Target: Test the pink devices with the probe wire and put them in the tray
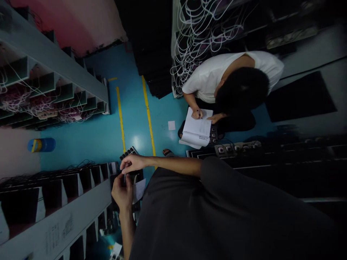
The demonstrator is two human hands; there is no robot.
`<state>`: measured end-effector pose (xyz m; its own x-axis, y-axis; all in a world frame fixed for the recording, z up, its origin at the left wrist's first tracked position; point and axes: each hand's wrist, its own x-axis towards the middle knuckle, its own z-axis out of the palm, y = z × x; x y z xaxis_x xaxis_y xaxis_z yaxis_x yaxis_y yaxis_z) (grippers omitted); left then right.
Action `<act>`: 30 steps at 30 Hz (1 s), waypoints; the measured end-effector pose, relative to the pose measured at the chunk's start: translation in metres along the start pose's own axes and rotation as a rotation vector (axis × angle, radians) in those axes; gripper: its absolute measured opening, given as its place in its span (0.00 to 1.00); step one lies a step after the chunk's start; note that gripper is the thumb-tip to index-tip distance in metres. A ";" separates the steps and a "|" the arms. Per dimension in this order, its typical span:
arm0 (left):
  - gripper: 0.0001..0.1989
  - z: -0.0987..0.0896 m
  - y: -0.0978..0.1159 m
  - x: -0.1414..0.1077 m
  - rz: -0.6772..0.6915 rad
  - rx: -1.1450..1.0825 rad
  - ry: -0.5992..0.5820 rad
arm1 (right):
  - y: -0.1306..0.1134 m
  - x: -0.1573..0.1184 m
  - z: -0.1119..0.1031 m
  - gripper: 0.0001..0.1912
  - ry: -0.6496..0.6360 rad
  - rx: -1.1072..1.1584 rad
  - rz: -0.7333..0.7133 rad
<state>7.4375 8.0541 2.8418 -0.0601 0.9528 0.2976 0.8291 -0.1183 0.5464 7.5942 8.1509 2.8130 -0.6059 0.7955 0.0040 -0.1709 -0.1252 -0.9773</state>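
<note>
My right hand (pixel 132 163) reaches in from the upper side, its fingers bent in a pinch. My left hand (pixel 123 191) is just below it, thumb and fingers closed towards the same spot. The fingertips of both hands meet at a small thing that I cannot make out. Beside the left hand is a white paper sheet (pixel 139 190). Under and behind the hands is a dark object with a light-edged grid (pixel 129 153), partly hidden by them.
A co-worker in a white shirt (pixel 208 77) crouches, writing in an open notebook (pixel 197 124). Racks with tangled white cables (pixel 195 39) and shelving (pixel 54 72) stand around. A blue bin (pixel 42 144), yellow floor lines (pixel 148 115) and a paper square (pixel 171 125) are on the blue floor.
</note>
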 end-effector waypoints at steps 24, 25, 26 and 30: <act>0.19 0.001 0.001 -0.001 0.041 -0.022 -0.002 | -0.010 -0.004 0.000 0.06 0.076 -0.057 0.041; 0.20 0.001 0.001 0.000 0.042 -0.023 -0.008 | -0.010 -0.004 0.000 0.06 0.078 -0.057 0.042; 0.20 0.001 0.002 0.000 0.044 -0.024 -0.012 | -0.009 -0.004 0.000 0.06 0.080 -0.057 0.042; 0.20 0.002 0.003 0.001 0.038 -0.018 -0.013 | -0.005 -0.003 -0.002 0.07 0.083 -0.058 0.042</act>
<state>7.4409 8.0557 2.8418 -0.0213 0.9509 0.3086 0.8205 -0.1598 0.5489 7.5987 8.1505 2.8169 -0.5451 0.8367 -0.0520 -0.1005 -0.1269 -0.9868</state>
